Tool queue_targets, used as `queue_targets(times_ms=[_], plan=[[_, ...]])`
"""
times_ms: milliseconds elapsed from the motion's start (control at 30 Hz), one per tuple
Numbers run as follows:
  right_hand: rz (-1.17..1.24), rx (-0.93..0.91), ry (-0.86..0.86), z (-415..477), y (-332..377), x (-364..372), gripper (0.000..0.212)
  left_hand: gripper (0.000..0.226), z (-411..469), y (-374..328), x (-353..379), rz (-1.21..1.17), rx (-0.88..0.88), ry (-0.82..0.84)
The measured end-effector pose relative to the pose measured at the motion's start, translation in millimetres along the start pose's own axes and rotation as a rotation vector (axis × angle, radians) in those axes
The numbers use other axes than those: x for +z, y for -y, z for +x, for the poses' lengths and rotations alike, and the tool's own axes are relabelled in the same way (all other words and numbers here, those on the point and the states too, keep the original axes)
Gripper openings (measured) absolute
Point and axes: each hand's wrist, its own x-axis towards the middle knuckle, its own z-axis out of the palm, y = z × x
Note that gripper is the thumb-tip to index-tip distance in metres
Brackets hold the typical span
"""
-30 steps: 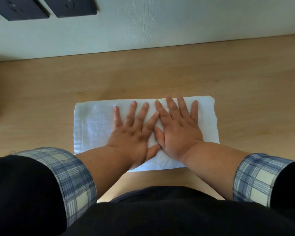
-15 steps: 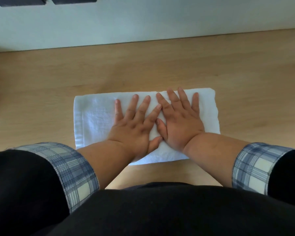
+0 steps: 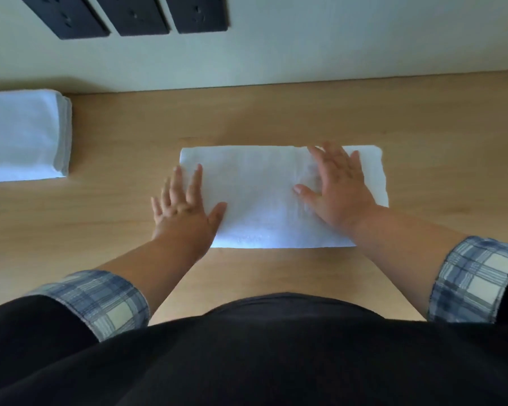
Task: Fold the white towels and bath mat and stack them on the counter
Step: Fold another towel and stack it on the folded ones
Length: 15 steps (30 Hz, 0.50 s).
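Wooden counter [image 3: 276, 112] runs across mid-frame, pale wall [image 3: 305, 39] above with three dark outlet plates [image 3: 141, 14] at upper left. Folded white towel [image 3: 264, 197] lies flat at frame centre. Left hand [image 3: 185, 206] flat, fingers straight and spread, on the towel's left edge, partly over the counter. Right hand [image 3: 338, 189] flat, fingers spread, pressing the towel's right part. Neither hand grasps anything. Folded stack [image 3: 24, 136] of white cloth sits at left edge, well apart. Plaid cuffs [image 3: 472, 279], dark top at bottom.
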Motion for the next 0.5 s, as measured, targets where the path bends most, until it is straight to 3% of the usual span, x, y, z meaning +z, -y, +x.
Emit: queue_targets(times_ms=[100,167,267,333,500], plan=[[0.129,0.167,-0.216,-18.0,-21.6,-9.0,0.066,0.080,-2.9,17.6,2.2,-0.530,-0.313,0.087],[0.237,0.320,-0.279,-32.2,-41.6,-15.7,0.055,0.074,-3.0,17.6,5.2,-0.726,-0.376,0.115],[0.671,0.548,-0.096,-50.2,-59.1,-24.5,0.041,0.057,-1.7,13.8,6.4,-0.750,-0.376,0.096],[0.921,0.593,0.011,-52.8,-65.1,-27.2,0.036,0.049,-2.5,13.1,5.4,-0.727,-0.379,0.089],[1.014,0.605,0.177,-42.0,-74.5,-35.5,0.035,0.050,-12.9,10.1,10.7,-0.697,-0.334,-0.026]])
